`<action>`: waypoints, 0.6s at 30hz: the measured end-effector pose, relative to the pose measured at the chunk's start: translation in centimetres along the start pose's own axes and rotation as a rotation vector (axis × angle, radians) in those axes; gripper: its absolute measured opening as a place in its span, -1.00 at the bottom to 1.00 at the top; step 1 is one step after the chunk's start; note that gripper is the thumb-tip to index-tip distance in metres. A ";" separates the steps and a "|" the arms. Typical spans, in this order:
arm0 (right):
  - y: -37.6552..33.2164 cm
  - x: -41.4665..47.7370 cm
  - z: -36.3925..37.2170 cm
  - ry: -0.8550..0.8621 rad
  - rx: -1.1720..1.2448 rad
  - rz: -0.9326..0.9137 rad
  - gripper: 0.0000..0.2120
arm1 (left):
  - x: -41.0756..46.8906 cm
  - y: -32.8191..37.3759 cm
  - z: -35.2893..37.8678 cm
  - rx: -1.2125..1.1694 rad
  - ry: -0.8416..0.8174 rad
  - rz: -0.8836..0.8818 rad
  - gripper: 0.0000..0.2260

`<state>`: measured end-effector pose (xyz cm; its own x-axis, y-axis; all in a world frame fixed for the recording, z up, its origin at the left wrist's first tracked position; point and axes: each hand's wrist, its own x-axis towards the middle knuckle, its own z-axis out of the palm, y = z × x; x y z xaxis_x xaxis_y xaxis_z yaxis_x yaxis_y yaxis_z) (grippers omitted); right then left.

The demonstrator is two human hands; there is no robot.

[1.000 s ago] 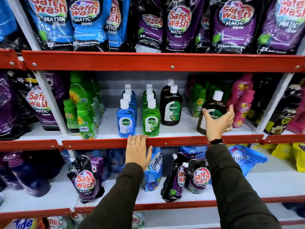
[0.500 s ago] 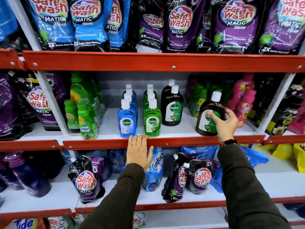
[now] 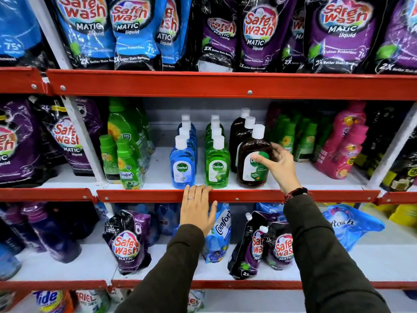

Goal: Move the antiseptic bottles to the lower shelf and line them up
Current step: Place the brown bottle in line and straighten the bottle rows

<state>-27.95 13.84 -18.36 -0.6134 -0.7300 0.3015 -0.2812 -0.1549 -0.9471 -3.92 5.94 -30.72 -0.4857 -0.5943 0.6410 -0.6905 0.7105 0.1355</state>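
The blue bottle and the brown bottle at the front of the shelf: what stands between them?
In the head view, a green bottle stands between the blue bottle and the brown bottle, which the right hand touches.

Bright, even light falls from above and in front, and colours are saturated. White glare streaks the glossy detergent pouches (image 3: 259, 35) along the top edge. The back of the middle shelf (image 3: 158, 172) sits in shade under the red rail (image 3: 225, 85) (bottle caps there look soft). Wide-angle distortion bows the rails and leans the uprights at both side edges. The corners smear slightly; the centre is sharp.
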 end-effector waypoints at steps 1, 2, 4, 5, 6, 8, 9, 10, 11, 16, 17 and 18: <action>0.1 0.2 0.2 -0.009 0.002 0.000 -0.47 | 0.0 0.0 0.0 -0.004 0.003 0.001 -0.61; 0.1 0.2 0.4 -0.015 0.005 0.009 -0.49 | 0.0 0.0 0.0 -0.009 0.006 0.003 -0.61; 0.4 0.5 0.4 -0.020 0.028 0.019 -0.48 | 0.0 -0.1 0.1 -0.007 0.005 0.006 -0.61; 0.6 0.7 0.4 -0.030 0.033 0.020 -0.45 | -0.1 -0.1 0.2 -0.002 0.004 0.006 -0.61; 0.7 0.7 0.3 -0.040 0.038 0.026 -0.44 | -0.1 -0.2 0.2 0.002 0.003 0.007 -0.60; 0.8 0.9 0.2 -0.053 0.044 0.030 -0.43 | 0.0 -0.2 0.3 0.004 0.002 0.005 -0.60; 0.9 0.9 0.2 -0.054 0.043 0.026 -0.42 | 0.0 -0.1 0.3 -0.001 0.003 0.002 -0.60; 1.0 0.9 0.3 -0.050 0.046 0.031 -0.42 | 0.0 0.0 0.3 -0.010 0.005 -0.001 -0.60; 1.1 0.8 0.3 -0.041 0.051 0.029 -0.42 | 0.0 0.1 0.2 -0.025 0.010 -0.005 -0.61; 1.2 -1.0 1.1 -0.003 0.089 0.042 -0.32 | 0.2 1.6 -0.7 -0.265 0.088 -0.099 -0.65; 1.4 -1.4 1.4 0.004 0.096 0.053 -0.22 | 0.4 2.2 -1.0 -0.333 0.116 -0.115 -0.65; 1.5 -2.0 1.6 0.012 0.114 0.079 -0.09 | 0.5 3.0 -1.3 -0.397 0.140 -0.117 -0.64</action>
<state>-25.90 14.01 -20.56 -0.6388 -0.7352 0.2265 -0.1464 -0.1729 -0.9740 -5.56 8.19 -29.02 -0.3201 -0.6425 0.6962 -0.4637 0.7471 0.4762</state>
